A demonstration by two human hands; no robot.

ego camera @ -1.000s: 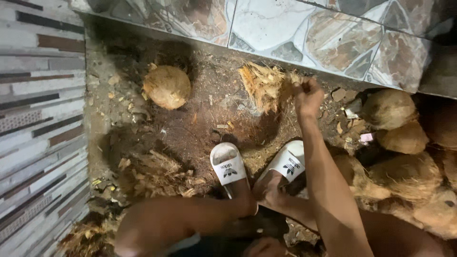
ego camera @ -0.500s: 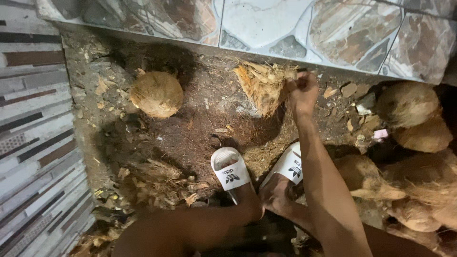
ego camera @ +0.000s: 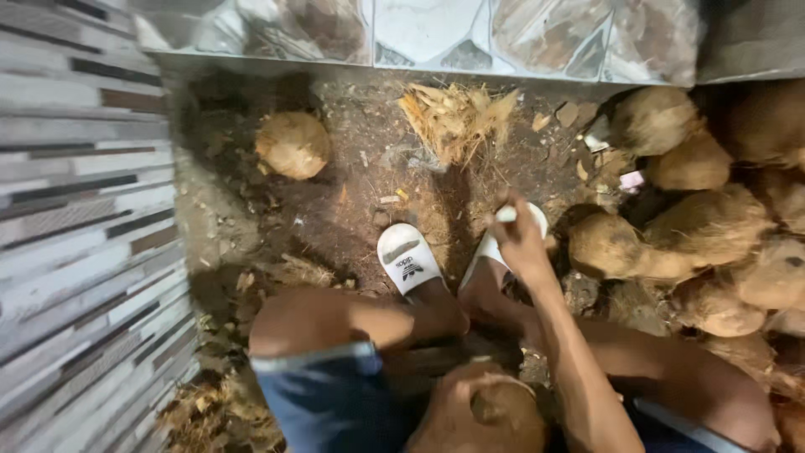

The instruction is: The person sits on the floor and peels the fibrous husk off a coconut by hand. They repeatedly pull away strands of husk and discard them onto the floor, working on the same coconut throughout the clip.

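My right hand (ego camera: 520, 237) hovers over my right foot in its white slide (ego camera: 490, 247), seen from the back with the fingers curled; nothing shows in it. Beyond it, a pile of torn coconut husk (ego camera: 457, 117) lies against the tiled wall. A brown coconut (ego camera: 478, 411) sits low between my knees, close to the camera. My left foot wears another white slide (ego camera: 407, 260). My left hand is hidden.
A single husked coconut (ego camera: 293, 144) rests on the dirt at the upper left. Several unhusked coconuts (ego camera: 671, 243) are heaped along the right. Striped tiles (ego camera: 75, 235) line the left side, patterned tiles (ego camera: 436, 33) the far edge. Husk scraps (ego camera: 214, 411) litter the lower left.
My right hand has pulled back from the husk pile by the wall to above my right foot. The view has tilted down, bringing my knees and the near coconut into sight.
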